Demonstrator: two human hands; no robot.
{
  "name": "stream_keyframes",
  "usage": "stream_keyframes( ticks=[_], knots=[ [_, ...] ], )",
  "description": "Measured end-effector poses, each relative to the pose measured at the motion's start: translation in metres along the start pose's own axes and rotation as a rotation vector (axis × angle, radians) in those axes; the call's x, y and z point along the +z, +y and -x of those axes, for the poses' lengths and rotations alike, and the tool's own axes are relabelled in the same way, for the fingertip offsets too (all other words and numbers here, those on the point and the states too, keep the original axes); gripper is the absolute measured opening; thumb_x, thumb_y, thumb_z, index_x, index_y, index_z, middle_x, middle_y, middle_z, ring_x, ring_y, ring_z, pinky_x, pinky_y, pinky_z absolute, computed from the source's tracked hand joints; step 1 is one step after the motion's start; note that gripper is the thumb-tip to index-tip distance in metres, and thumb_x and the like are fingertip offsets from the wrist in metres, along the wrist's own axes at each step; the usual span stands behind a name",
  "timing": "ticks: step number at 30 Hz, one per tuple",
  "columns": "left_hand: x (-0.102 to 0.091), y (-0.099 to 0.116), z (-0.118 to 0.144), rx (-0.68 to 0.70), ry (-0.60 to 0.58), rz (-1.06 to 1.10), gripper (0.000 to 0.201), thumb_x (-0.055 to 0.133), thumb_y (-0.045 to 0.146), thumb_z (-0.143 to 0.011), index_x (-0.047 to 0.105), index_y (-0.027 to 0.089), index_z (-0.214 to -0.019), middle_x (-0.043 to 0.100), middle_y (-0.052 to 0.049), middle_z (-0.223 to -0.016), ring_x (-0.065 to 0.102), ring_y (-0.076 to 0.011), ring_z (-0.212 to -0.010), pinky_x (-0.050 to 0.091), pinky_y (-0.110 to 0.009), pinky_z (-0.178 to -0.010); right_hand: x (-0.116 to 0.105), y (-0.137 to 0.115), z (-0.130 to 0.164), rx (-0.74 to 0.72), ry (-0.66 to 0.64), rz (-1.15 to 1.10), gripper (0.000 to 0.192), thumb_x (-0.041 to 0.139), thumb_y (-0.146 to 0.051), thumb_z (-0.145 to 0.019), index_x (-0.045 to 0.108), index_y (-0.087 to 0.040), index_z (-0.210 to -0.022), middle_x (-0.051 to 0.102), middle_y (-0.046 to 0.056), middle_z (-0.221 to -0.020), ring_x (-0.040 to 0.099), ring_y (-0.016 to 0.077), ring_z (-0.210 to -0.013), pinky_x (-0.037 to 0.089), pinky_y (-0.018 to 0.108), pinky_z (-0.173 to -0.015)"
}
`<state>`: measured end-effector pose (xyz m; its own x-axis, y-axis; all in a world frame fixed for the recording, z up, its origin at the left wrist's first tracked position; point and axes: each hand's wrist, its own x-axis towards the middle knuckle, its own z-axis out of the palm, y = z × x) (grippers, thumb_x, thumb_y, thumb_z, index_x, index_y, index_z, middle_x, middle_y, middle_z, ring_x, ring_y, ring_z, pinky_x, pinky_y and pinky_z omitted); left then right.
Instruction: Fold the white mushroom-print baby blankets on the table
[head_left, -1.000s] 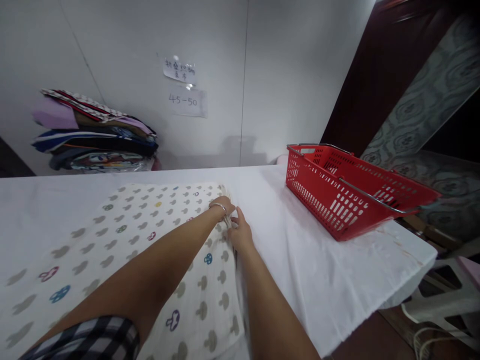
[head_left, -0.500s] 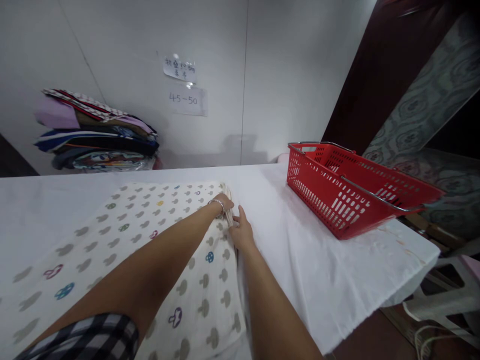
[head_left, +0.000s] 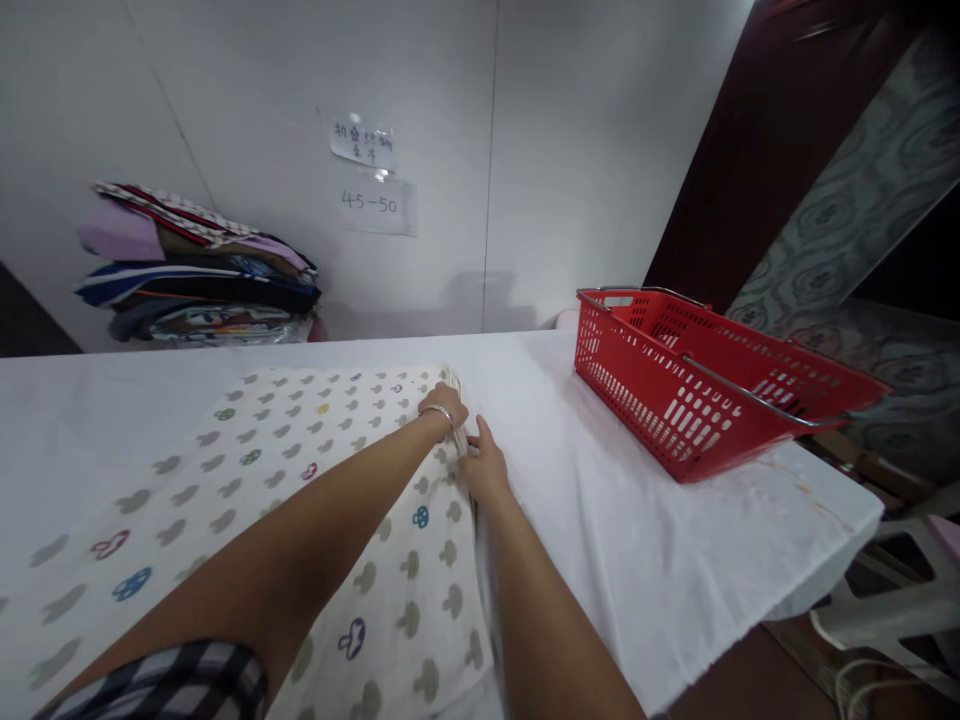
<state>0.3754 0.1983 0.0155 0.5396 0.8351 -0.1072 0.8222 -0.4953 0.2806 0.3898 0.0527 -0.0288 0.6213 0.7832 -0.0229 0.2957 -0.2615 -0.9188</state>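
Both hands working the far right corner of the mushroom-print cloth (head_left: pixel 300 480).
Cloth is lying flat on the white surface (head_left: pixel 600 480); your left hand (head_left: pixel 444 402) and right hand (head_left: pixel 484 462) are pinching its stacked edge, fingers closed on it. Keep layers aligned, tension even.

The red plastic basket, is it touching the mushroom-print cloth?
Apart. The head view shows bare white table cover between the red plastic basket and the mushroom-print cloth.
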Motion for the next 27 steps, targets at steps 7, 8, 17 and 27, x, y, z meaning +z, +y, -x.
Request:
stream_keyframes(
  ticks=[7, 8, 17, 27],
  knots=[
    [0.002, -0.009, 0.014, -0.033, 0.006, 0.144, 0.028, 0.052, 0.031, -0.075, 0.06, 0.014, -0.095, 0.066, -0.013, -0.096, 0.062, -0.0205, -0.089, 0.046, -0.026, -0.071, 0.0, 0.001, 0.0, -0.008, -0.003, 0.001, 0.083, 0.05, -0.01, -0.063, 0.023, -0.027, -0.139, 0.059, 0.002, -0.117, 0.06, 0.0163, -0.092, 0.046, 0.027, -0.081],
    [0.004, -0.011, 0.015, -0.046, 0.014, 0.171, 0.031, 0.05, 0.033, -0.076, 0.058, 0.014, -0.099, 0.066, -0.011, -0.095, 0.062, -0.0192, -0.088, 0.046, -0.025, -0.071, 0.0, 0.001, 0.0, -0.009, -0.003, -0.007, 0.083, 0.05, -0.011, -0.063, 0.023, -0.027, -0.139, 0.059, 0.002, -0.117, 0.06, 0.0165, -0.092, 0.046, 0.027, -0.08],
    [0.011, -0.014, 0.013, -0.099, -0.012, 0.357, 0.019, 0.056, 0.028, -0.072, 0.062, 0.015, -0.084, 0.069, -0.007, -0.076, 0.064, -0.0167, -0.07, 0.046, -0.023, -0.061, -0.002, -0.002, 0.003, -0.015, 0.003, -0.035, 0.082, 0.05, -0.011, -0.064, 0.023, -0.028, -0.14, 0.058, 0.001, -0.117, 0.06, 0.0165, -0.091, 0.047, 0.028, -0.079],
    [0.014, -0.008, 0.015, -0.149, -0.063, 0.508, 0.035, 0.047, 0.031, -0.084, 0.05, 0.013, -0.114, 0.067, -0.005, -0.083, 0.062, -0.0096, -0.059, 0.048, -0.019, -0.051, 0.0, 0.0, 0.001, -0.028, 0.0, -0.032, 0.082, 0.05, -0.01, -0.063, 0.024, -0.024, -0.14, 0.059, 0.003, -0.116, 0.059, 0.0171, -0.092, 0.046, 0.029, -0.082]
  ],
)
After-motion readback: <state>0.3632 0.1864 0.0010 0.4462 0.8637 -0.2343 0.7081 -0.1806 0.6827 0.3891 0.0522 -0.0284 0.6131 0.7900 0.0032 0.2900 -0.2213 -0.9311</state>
